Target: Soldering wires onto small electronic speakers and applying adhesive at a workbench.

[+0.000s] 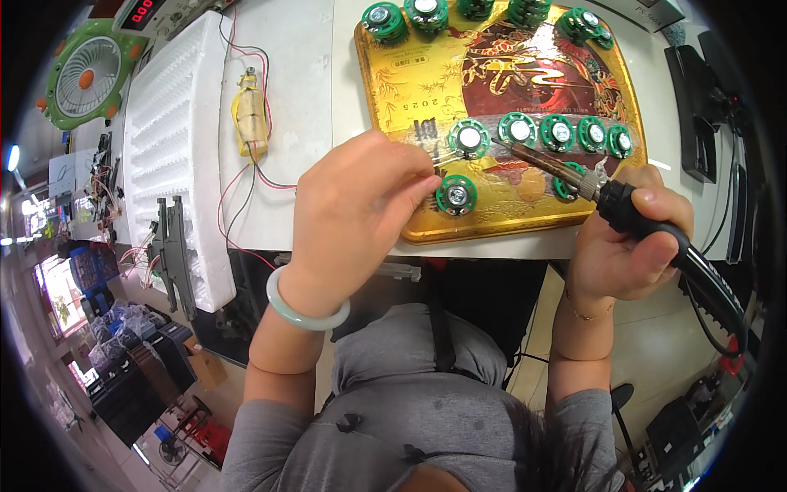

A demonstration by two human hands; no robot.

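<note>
My right hand [635, 234] is wrapped round the black handle of a soldering iron [648, 217]. Its dark tip points left and reaches the right edge of a small round green speaker [470, 138] with a silvery centre. Whether tip and speaker touch, I cannot tell. On that speaker's other side, my left hand [361, 193] pinches a thin silvery strand of solder wire [444, 157] between thumb and fingers. Just beyond the fingertips sits another green speaker [457, 195]. These speakers lie on a gold and dark red decorated tin lid [525, 220].
More speakers line the lid, including a row [558, 132] and stacks [529, 11] at its far edge. Left of my hands are a yellow-wrapped part with red and black wires [250, 115], a white foam tray [176, 139] and a green fan [86, 75]. A black stand [693, 111] is at right.
</note>
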